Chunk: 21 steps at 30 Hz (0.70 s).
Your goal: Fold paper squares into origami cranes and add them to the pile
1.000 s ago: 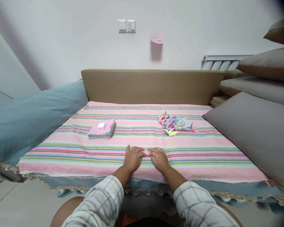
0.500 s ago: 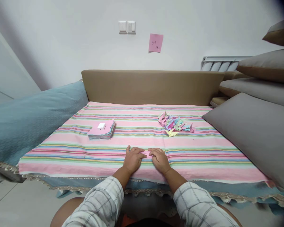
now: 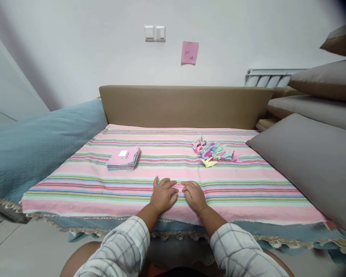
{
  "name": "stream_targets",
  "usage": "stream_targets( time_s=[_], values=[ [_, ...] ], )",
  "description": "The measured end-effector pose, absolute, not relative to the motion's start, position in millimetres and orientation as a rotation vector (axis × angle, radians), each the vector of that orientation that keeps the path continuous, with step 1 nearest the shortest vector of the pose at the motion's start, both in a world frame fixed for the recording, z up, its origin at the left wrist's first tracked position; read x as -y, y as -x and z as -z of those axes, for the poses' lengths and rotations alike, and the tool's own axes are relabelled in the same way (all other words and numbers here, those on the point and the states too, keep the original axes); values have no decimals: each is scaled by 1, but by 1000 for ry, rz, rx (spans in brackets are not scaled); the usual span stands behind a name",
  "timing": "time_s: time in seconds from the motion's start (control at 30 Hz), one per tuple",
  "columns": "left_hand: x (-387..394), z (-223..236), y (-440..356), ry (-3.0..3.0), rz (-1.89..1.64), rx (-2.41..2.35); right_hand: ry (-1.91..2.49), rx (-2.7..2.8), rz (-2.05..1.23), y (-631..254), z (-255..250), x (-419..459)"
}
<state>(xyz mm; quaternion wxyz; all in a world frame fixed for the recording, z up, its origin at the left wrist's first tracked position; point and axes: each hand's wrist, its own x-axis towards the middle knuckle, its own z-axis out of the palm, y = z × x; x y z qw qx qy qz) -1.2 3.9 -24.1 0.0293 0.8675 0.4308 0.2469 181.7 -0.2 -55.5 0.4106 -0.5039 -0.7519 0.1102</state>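
Note:
Between my hands lies a small piece of pink paper (image 3: pixel 179 187), hard to tell from the pink stripes of the cloth below it. My left hand (image 3: pixel 163 195) rests palm down at its left end, fingers spread and the fingertips touching the paper. At the right end my right hand (image 3: pixel 195 195) has its fingers bent and drawn together on the paper's edge. Most of the paper's outline is hidden by my fingers. Beyond my right hand sits a pile of folded coloured papers (image 3: pixel 215 151). A stack of square coloured paper (image 3: pixel 121 161) stands past my left hand.
A small white block (image 3: pixel 123 154) lies on the paper stack. The striped cloth (image 3: pixel 83 184) covers the seat. Grey cushions (image 3: pixel 308 161) are piled at the right, a blue-covered armrest (image 3: pixel 60 134) rises at the left, and a brown backrest (image 3: pixel 184 105) stands behind.
My left thumb has drawn back from the paper toward me, and the left fingers lie slightly more spread. The right hand has hardly moved.

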Motion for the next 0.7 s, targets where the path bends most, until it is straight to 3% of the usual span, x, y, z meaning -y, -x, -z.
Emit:
stream_targets(
  time_s=[0.13,0.4,0.57,0.7],
  values=[
    [-11,11,-8,-2740,-668,-1257,1278,1883,-300,-182,54,1],
    [-29,-12,-24,-2919,-153,-1204,1201,1570,-364,-188,59,0],
    [-22,-9,-27,-2935,-209,-1270,1134,1229,-607,-190,66,-6],
    [-27,-8,-22,-2624,-421,-1514,1026,1059,-817,-188,64,-10]
  ],
)
